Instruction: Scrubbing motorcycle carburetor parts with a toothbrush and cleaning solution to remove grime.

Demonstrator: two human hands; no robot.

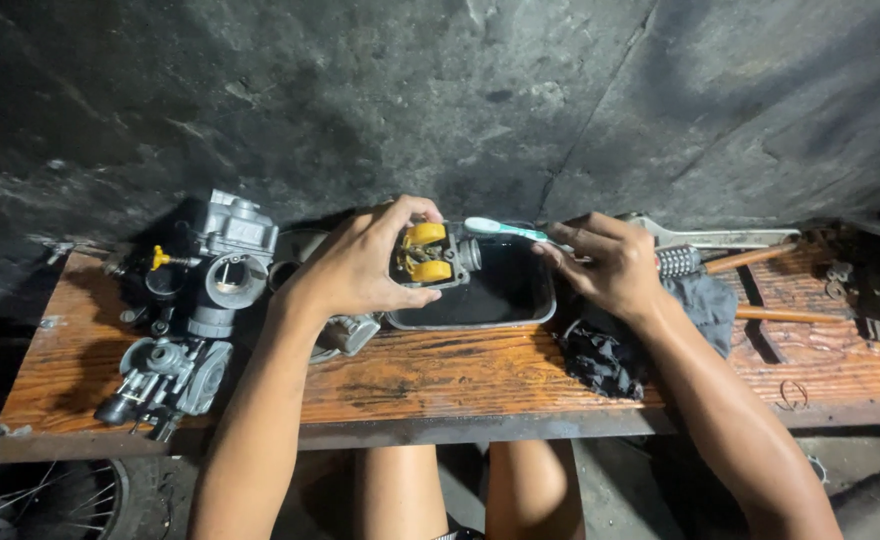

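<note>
My left hand [360,265] grips a small metal carburetor body [432,255] with yellow floats, holding it over a dark rectangular tray [520,300] of black liquid. My right hand [605,265] holds a toothbrush [505,230] with a pale teal handle, its white head pointing at the carburetor body. Both hands hover above a worn wooden bench [460,375] set against a dark concrete wall.
On the bench's left lie another grey carburetor [230,260] and a smaller metal assembly [165,375]. A dark rag [610,355] lies by my right wrist. A wrench [720,238], wooden-handled tools [750,260] and small metal parts [840,270] sit at the right. A wheel [30,500] shows below left.
</note>
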